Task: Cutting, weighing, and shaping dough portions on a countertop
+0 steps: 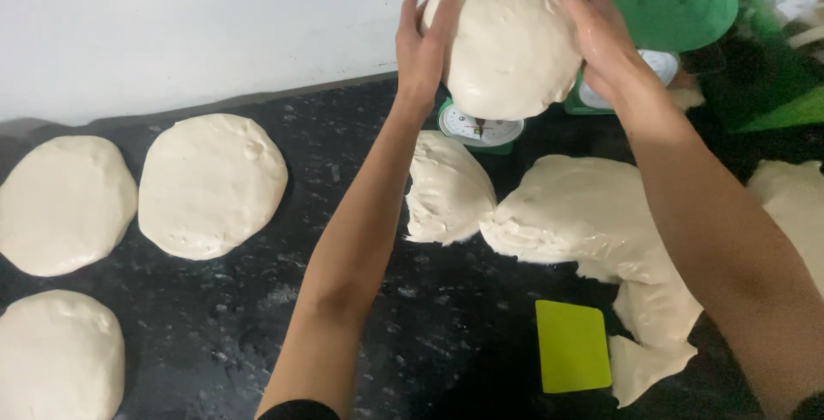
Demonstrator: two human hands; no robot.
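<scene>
Dough lump (513, 42) between left hand (421, 47), right hand (605, 42)

No packages, labels or signs show. The nearest things to a screen are two round scale dials. One dial (479, 127) sits upper centre of the frame, white-faced with a green rim and a thin dark needle, partly hidden behind a lump of dough. The second dial (663, 66) lies toward the upper right, also white and round, set in a green housing beneath a green pan; much of it is covered by a forearm.
</scene>
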